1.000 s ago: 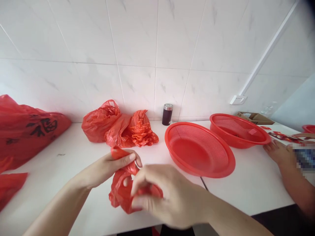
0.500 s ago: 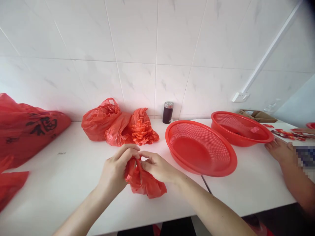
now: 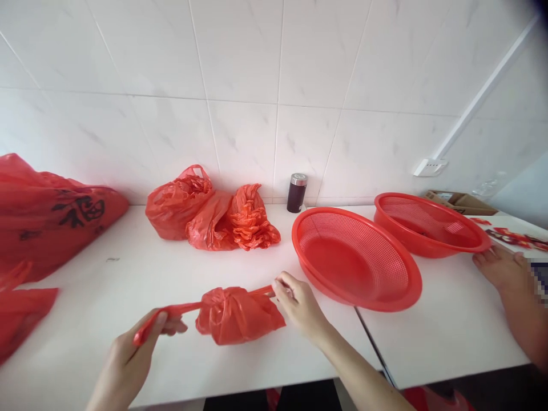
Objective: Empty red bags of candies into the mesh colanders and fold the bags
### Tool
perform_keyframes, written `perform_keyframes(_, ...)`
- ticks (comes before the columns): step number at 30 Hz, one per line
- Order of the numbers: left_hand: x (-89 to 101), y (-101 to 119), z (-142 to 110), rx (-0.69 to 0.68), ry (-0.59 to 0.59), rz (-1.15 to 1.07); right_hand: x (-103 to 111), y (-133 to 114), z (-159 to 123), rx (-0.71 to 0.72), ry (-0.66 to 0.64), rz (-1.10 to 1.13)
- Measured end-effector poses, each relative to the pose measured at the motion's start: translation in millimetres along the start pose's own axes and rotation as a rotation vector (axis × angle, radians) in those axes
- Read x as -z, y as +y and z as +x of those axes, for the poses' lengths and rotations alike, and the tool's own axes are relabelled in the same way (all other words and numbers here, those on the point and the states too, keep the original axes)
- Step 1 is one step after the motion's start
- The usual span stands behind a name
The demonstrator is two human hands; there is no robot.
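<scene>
Both of our hands are closed on the handles of a small red bag (image 3: pixel 237 314). Our left hand (image 3: pixel 141 348) pinches one stretched handle out toward the left, near the front edge of the bench (image 3: pixel 107 285), and our right hand (image 3: pixel 299 305) grips the other handle just right of the bundle. We hold the two handles pulled taut in opposite directions, with the bunched bag between our hands, resting on or just above the bench near its front edge; we cannot tell which.

At the back edge, against the tiled wall, lies a pile of crumpled red bags (image 3: pixel 209 214), and just right of it stands a dark jar (image 3: pixel 297 193) with a metal lid. A red basket (image 3: pixel 355 260) sits right of our right hand, and a second basket (image 3: pixel 430 225) lies behind it. A large printed bag (image 3: pixel 51 214) fills the left end. Another person's hand (image 3: pixel 503 271) rests flat on the bench at the right.
</scene>
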State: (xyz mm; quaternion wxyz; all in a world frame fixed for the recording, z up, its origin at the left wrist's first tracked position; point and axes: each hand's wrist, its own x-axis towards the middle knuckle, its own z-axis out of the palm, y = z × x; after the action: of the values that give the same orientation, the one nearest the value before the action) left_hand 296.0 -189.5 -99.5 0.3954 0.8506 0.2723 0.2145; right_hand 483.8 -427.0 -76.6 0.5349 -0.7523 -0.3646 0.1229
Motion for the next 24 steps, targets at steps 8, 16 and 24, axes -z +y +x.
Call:
perform_keyframes(8,-57.0,21,-2,-0.047,0.087,-0.09,-54,22,-5,-0.085,0.166,-0.2)
perform_keyframes(16,-100.9,20,45,-0.014,-0.064,0.257,-56,54,12,-0.109,0.175,-0.26)
perform_keyframes(24,-102.0,5,81,0.01,-0.145,0.516,-43,79,40,-0.174,0.153,-0.437)
